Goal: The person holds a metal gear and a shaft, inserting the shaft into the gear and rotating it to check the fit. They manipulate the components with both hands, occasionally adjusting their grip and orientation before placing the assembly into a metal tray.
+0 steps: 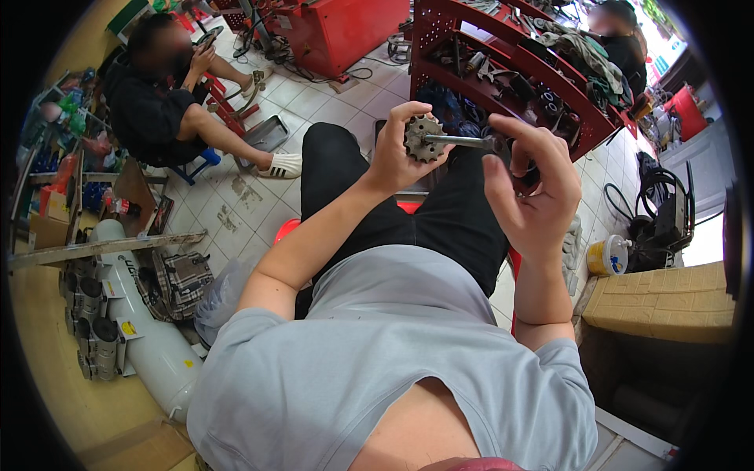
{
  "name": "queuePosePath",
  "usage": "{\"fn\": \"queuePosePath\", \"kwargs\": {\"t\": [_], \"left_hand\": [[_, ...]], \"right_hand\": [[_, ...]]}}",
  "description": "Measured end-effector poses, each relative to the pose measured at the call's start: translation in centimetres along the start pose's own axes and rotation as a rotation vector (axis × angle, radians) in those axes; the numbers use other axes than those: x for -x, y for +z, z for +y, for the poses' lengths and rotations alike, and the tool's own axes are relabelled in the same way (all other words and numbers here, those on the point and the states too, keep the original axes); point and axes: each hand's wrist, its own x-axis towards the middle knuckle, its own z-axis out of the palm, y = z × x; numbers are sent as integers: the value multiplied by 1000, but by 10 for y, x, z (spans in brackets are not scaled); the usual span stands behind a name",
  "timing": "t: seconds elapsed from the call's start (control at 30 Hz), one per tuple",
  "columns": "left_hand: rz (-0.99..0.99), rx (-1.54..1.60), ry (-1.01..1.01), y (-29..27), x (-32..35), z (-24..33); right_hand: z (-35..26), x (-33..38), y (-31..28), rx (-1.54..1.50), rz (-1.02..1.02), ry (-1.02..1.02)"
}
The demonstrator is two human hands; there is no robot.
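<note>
My left hand (390,153) is raised in front of my knees, its fingers and thumb closed round the edge of a small toothed sprocket (416,141). A shiny metal rod-shaped tool (463,141) runs from the sprocket's centre to the right. Around the rod's far end my right hand (542,184) is loosely curled, with index finger and thumb apart on either side of it. A dark part shows between those fingers; the tool's handle end is mostly hidden by them.
A red tool rack (503,74) full of loose tools stands ahead, beyond my knees. On the left, a person (161,102) sits on a low stool, and another person (620,39) is at the far right. A white cylinder tank (145,314) and a yellow-white bucket (606,257) stand at the sides.
</note>
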Motion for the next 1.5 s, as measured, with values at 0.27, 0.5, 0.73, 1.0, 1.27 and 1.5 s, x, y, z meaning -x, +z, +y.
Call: {"fn": "queuePosePath", "kwargs": {"t": [0.27,0.5,0.73,1.0,1.27,1.5], "left_hand": [[-9,-20,9,0,0,0],[-14,3,2,0,1,-1],[-4,-1,-8,0,0,-1],[-16,-4,3,0,1,-1],[-37,8,-35,3,1,4],[-93,88,-83,9,3,16]], "right_hand": [[9,4,2,62,2,-31],[6,4,3,-54,17,94],[8,0,3,79,-7,-72],[11,2,3,93,40,-100],[15,0,5,-113,-46,-42],[16,-2,7,-45,-105,-7]]}}
